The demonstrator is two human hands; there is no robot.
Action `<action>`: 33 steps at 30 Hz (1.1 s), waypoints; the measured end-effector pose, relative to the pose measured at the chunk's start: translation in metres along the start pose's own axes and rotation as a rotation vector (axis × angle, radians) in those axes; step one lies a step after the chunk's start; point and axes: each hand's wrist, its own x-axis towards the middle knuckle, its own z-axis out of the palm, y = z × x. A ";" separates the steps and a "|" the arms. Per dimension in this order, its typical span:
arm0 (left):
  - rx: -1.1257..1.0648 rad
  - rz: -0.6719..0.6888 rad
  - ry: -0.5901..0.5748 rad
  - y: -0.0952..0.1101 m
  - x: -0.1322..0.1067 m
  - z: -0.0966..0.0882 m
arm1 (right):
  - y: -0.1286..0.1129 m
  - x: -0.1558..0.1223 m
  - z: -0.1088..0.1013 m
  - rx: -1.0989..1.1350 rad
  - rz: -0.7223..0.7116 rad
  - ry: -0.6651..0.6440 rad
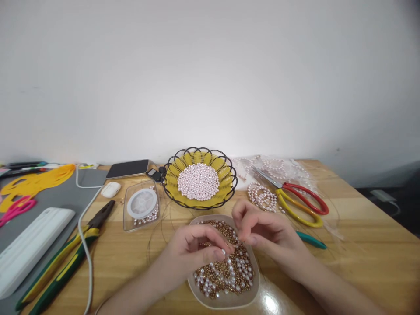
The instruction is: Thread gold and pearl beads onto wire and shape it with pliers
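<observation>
My left hand (193,247) and my right hand (262,229) meet over a clear plastic dish (252,297) full of small gold and white beads (226,273). Both hands pinch with thumb and fingers closed, fingertips almost touching near the dish's middle. What they pinch is too small to make out; a thin wire (154,238) loops on the table to the left of the dish. A yellow bowl in a black wire basket (229,177) holds pale pink pearls (198,180) just beyond the dish.
Red and yellow scissors (298,199) and strung pearl bracelets (262,197) lie at the right. A clear box with a cord spool (141,204), green-yellow pliers (65,258), a white cable (85,245), a phone (127,168) and a white power strip (29,245) lie left.
</observation>
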 end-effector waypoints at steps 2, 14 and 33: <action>0.010 0.018 -0.010 0.000 -0.001 0.001 | -0.001 -0.001 0.002 -0.002 0.002 -0.002; -0.025 0.111 0.108 0.002 -0.002 0.006 | 0.014 -0.009 0.016 0.184 0.127 0.082; -0.223 0.109 0.039 0.003 0.000 0.020 | 0.026 -0.015 0.026 0.386 0.230 0.092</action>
